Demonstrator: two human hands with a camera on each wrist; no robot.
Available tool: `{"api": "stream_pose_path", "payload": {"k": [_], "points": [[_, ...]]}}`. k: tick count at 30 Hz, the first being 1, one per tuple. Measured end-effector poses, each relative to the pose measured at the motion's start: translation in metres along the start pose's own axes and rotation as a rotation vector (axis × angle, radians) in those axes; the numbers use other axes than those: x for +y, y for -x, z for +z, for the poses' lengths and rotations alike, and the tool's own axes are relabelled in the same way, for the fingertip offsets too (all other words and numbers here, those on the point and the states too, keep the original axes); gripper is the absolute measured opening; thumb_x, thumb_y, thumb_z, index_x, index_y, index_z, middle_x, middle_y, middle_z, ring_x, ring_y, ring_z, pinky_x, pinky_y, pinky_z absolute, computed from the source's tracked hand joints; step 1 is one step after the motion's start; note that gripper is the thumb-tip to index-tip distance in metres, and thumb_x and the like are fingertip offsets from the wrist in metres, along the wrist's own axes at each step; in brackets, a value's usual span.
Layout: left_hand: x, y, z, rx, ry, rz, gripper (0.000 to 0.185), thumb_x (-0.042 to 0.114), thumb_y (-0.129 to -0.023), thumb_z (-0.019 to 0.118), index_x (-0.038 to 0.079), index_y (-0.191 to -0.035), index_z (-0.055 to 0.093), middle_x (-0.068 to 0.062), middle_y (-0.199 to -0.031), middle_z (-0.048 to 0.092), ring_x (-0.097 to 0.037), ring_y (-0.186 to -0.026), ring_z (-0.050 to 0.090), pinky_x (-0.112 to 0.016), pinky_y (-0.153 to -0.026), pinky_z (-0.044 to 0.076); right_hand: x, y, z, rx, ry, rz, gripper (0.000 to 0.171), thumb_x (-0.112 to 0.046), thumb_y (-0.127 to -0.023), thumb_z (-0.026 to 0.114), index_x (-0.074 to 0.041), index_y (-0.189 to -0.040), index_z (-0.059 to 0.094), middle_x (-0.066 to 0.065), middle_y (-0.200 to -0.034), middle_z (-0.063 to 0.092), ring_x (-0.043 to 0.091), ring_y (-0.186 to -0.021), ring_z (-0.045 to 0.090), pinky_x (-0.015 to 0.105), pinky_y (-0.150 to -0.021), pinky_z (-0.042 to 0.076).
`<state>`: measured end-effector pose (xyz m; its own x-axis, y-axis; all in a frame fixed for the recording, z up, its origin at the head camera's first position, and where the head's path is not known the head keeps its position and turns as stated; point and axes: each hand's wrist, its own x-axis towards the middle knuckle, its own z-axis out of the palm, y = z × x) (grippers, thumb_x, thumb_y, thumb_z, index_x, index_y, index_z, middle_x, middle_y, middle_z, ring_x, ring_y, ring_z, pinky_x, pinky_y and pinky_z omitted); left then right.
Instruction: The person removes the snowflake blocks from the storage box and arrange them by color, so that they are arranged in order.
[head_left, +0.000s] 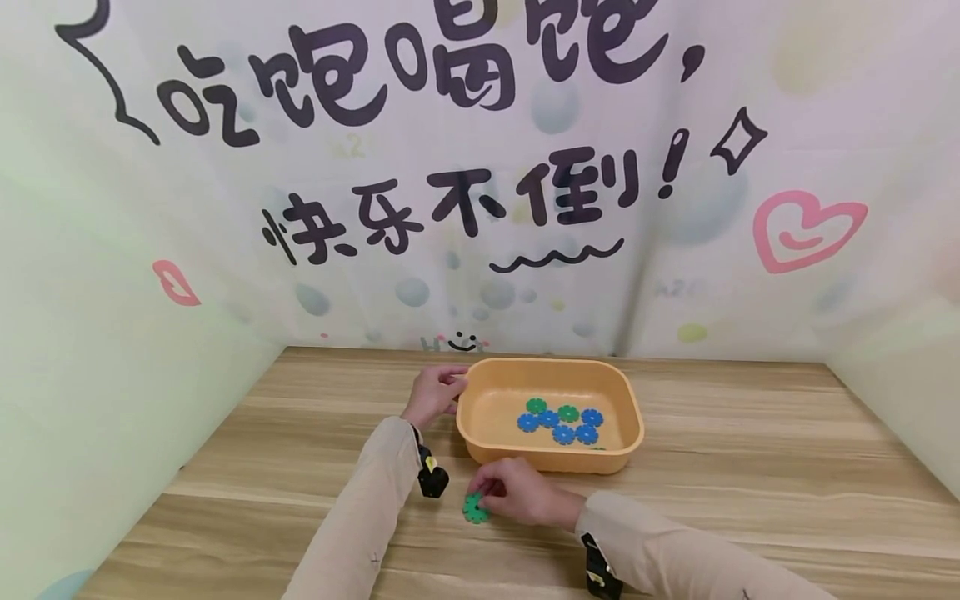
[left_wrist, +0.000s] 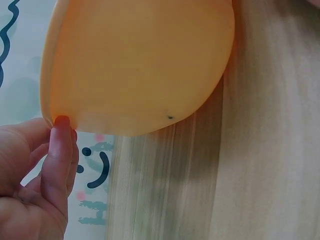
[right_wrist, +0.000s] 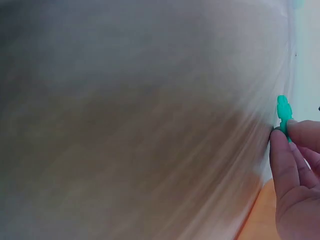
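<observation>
- Pinching a green snowflake disc point(head_left: 474, 507) at the table surface, right hand point(head_left: 521, 493) sits at about 6 o'clock of the orange tub point(head_left: 480, 446), just in front of its near wall; fingertips point(right_wrist: 281, 150) closed on the disc's edge in the right wrist view, thumb not visible there.
- Steadying the tub at its 9 o'clock corner, left hand point(head_left: 433, 392) pinches the rim point(left_wrist: 50, 117) between finger and probably thumb; grip looks light, though the view is tight.
- Could slip: thin edge-on pinch on a small disc, so a snag on the wood or a quick lift may flick it away across the table point(head_left: 750, 467).
- Could tip or skid: tub held only at one corner, so a knock from the right wrist against the near wall may shift it.
- Resting inside the tub, toward its centre and 5 o'clock: loose blue and green discs point(head_left: 561, 423), some touching.
- Standing in the way: only the tub's near wall, between held disc and tub floor.
- Beyond, at 12 o'clock: printed backdrop point(head_left: 480, 167) with lettering and a pink heart point(head_left: 806, 229).
</observation>
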<state>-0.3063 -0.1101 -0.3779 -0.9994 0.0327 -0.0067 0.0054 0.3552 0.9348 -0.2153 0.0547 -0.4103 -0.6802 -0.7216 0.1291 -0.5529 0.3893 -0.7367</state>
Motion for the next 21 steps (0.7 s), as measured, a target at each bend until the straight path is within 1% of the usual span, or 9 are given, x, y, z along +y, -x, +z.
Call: {"api": "stream_pose_path", "payload": {"k": [5,11,21], "points": [[0.002,0.002,0.000,0.004,0.007,-0.008,0.029,0.006,-0.085,0.056,0.001,-0.114,0.058,-0.021,-0.095,0.058,-0.029,-0.075,0.061,-0.028,-0.051,0.053,-0.003,-0.002,0.001,0.007,0.055,-0.010,0.010,0.000,-0.079,0.063,-0.007,-0.084,0.067,-0.005,-0.075,0.062,-0.001,-0.062,0.046,0.014,-0.058,0.044],[0.003,0.006,0.001,0.005,0.018,-0.016,0.029,0.006,-0.086,0.056,0.000,-0.114,0.058,-0.021,-0.095,0.058,-0.032,-0.075,0.061,-0.028,-0.050,0.053,-0.001,-0.007,0.002,0.000,0.127,-0.013,0.010,-0.001,-0.078,0.064,-0.008,-0.083,0.068,-0.007,-0.074,0.062,-0.001,-0.064,0.047,0.013,-0.060,0.044],[0.003,0.004,0.001,0.004,0.016,0.000,0.029,0.005,-0.086,0.055,-0.001,-0.114,0.058,-0.021,-0.094,0.059,-0.033,-0.076,0.060,-0.030,-0.051,0.053,-0.002,-0.015,0.004,-0.020,0.153,0.001,0.010,-0.003,-0.079,0.065,-0.007,-0.087,0.067,-0.006,-0.078,0.062,0.000,-0.068,0.049,0.014,-0.062,0.044]]}}
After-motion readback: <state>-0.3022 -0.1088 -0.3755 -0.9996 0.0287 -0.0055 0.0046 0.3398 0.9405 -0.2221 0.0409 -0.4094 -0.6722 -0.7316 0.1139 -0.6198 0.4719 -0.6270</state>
